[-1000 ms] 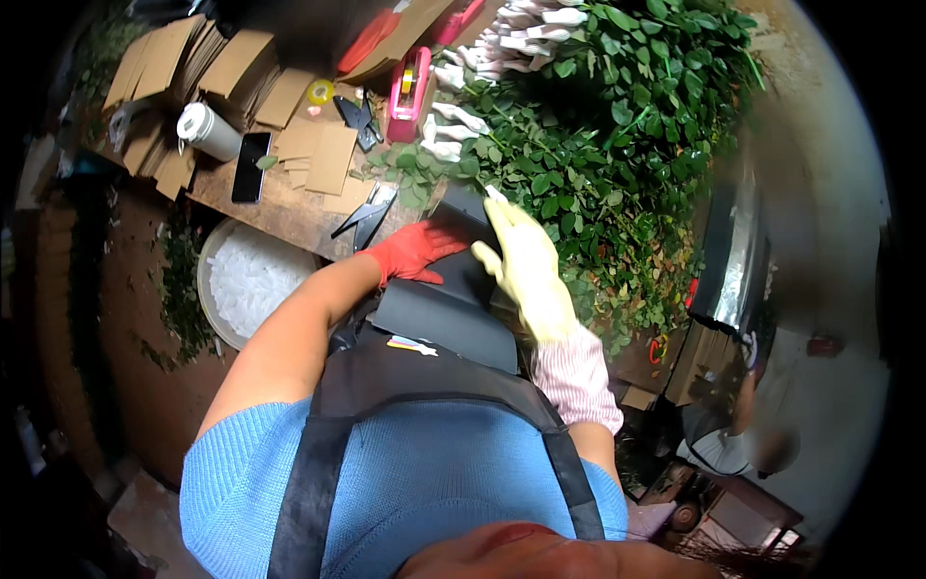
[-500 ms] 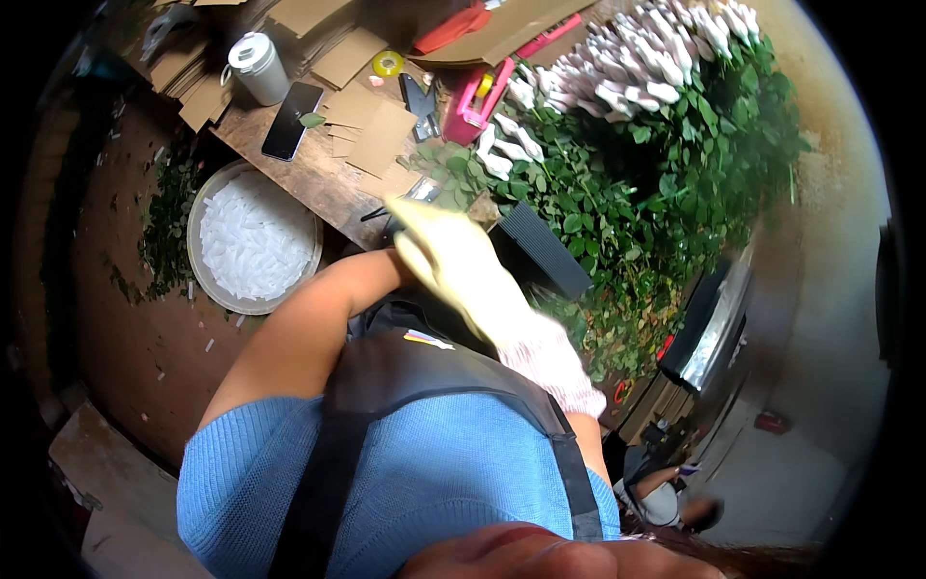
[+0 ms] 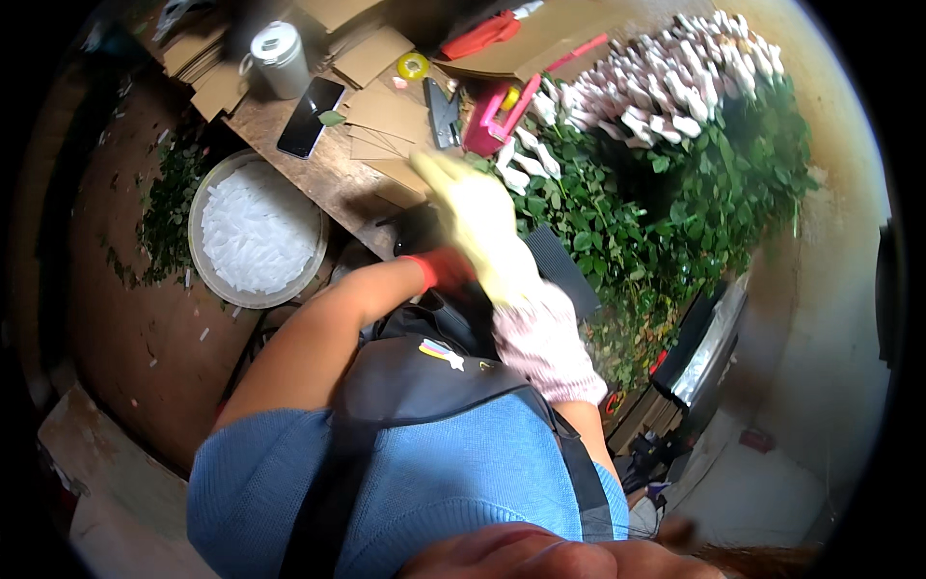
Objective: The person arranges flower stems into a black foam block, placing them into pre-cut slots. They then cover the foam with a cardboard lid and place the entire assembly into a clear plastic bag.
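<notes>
My right hand point(image 3: 477, 217), in a pale yellow glove with a pink-and-white knit cuff, reaches over the table's near edge. Its fingers point up and left toward the cardboard pieces point(image 3: 391, 116). They look stretched out, though slightly blurred, and nothing shows in them. Behind that glove sits my left hand point(image 3: 442, 269), with a red glove cuff at the wrist; its fingers are hidden. A dark ribbed block point(image 3: 562, 270) lies just right of the yellow glove. Beyond the fingers are a black stapler-like tool point(image 3: 443, 114) and a pink tape dispenser point(image 3: 490, 125).
Leafy flower stems point(image 3: 666, 203) with white-sleeved heads point(image 3: 666, 82) pile up at right. A round tub point(image 3: 198, 241) of white sleeves stands at left. A phone point(image 3: 311, 118), a lidded white cup point(image 3: 280, 63) and a yellow tape roll point(image 3: 413, 66) rest on the wooden table point(image 3: 253, 130).
The view has shifted slightly. My right hand has moved a little farther over the table toward the cardboard. My left wrist's red cuff has come into sight.
</notes>
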Demonstrator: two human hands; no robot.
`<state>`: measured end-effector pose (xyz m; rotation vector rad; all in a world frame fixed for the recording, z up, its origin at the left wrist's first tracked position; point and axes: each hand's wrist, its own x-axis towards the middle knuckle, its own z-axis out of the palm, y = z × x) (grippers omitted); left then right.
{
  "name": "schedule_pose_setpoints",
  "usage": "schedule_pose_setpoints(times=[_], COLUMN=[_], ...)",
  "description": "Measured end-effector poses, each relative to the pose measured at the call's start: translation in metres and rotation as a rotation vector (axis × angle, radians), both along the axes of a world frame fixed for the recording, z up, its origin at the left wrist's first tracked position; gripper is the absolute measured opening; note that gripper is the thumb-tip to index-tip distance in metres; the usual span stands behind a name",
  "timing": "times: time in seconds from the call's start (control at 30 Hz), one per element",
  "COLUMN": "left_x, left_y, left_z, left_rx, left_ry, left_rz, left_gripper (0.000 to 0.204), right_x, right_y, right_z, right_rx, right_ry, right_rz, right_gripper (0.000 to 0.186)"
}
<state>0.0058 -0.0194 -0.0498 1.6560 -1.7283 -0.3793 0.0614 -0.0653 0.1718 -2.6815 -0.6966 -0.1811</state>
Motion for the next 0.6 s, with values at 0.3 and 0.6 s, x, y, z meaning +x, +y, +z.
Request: schedule_pose_setpoints(times=[0.3,0.6], left_x=[0.001,0.052], left_y=[0.005,0.076], left_z=[0.003,0.065], left_rx=[0.111,0.133], left_ry=[-0.010,-0.338], left_rz=[-0.081,0.020], left_gripper=[0.065,0.068], right_x=[-0.183,-0.180], right_y=[-0.091,-0.135], right_z=[-0.026,-0.113], right_rx=[0.906,0.884], right_ry=[1.119,1.270], right_rz=[-1.099,-0.865], right_gripper=[0.024,0.031])
